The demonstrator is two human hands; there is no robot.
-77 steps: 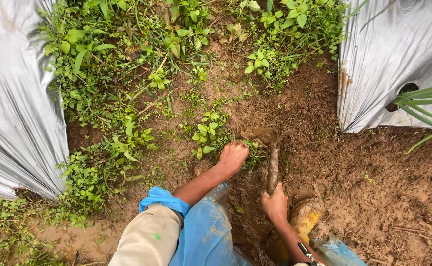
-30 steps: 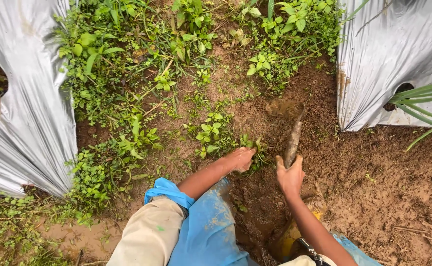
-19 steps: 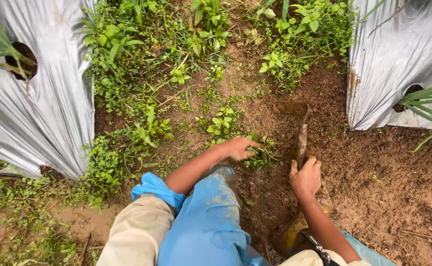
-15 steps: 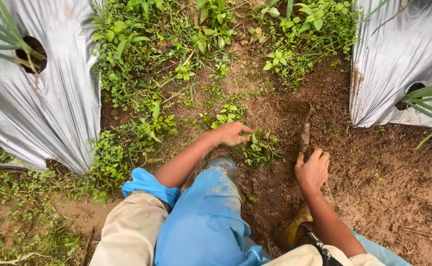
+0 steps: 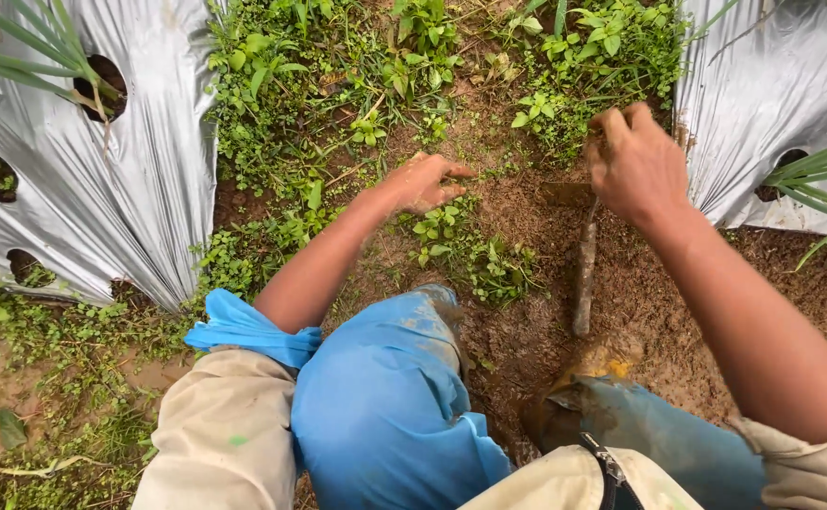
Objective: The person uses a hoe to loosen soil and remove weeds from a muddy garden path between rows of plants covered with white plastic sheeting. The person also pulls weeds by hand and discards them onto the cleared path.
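1. Head view: my left hand (image 5: 423, 181) lies palm down on the soil, fingers (image 5: 453, 173) spread and pointing right, holding nothing, just above a clump of weeds (image 5: 475, 253).
2. My right hand (image 5: 635, 162) hovers by the sheet (image 5: 772, 94) on the right, fingers (image 5: 612, 123) curled loosely. I cannot tell whether they grip anything.
3. The hoe (image 5: 583, 269) lies on the bare soil (image 5: 678, 312) just below my right hand, its muddy handle running nearly straight toward me and its blade (image 5: 565, 194) at the far end, partly under that hand.
4. My right hand is the nearer one to the hoe; the left is apart from it, across the weeds.
5. My blue knee (image 5: 385, 397) sits below the weeds.
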